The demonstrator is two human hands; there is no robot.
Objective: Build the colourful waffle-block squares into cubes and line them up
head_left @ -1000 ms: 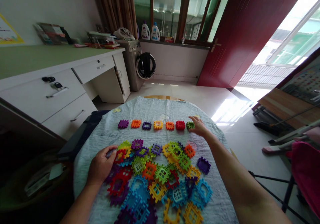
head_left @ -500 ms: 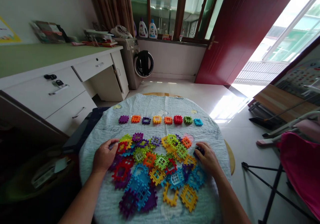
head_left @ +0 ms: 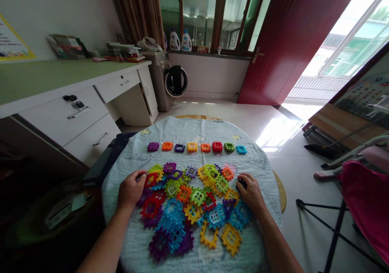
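Note:
A pile of coloured plastic window-shaped blocks (head_left: 194, 200) lies on a round table under a pale blue cloth (head_left: 197, 131). Beyond it, a straight row of small blocks (head_left: 197, 147) runs from purple at the left to blue (head_left: 241, 149) at the right. My left hand (head_left: 130, 190) rests on the pile's left edge, fingers curled over a red piece. My right hand (head_left: 249, 192) is at the pile's right edge, fingers closed round a dark purple block (head_left: 241, 181).
A white desk with drawers (head_left: 91, 102) stands to the left, with a washing machine (head_left: 170, 78) behind it. A red door (head_left: 291, 41) is at the back right. A black stand (head_left: 334, 224) and a pink cloth (head_left: 367, 208) are at the right.
My right hand left the far row, where a blue block now ends the line, and came back to the pile's right edge, closing on a dark purple block. My left hand stayed.

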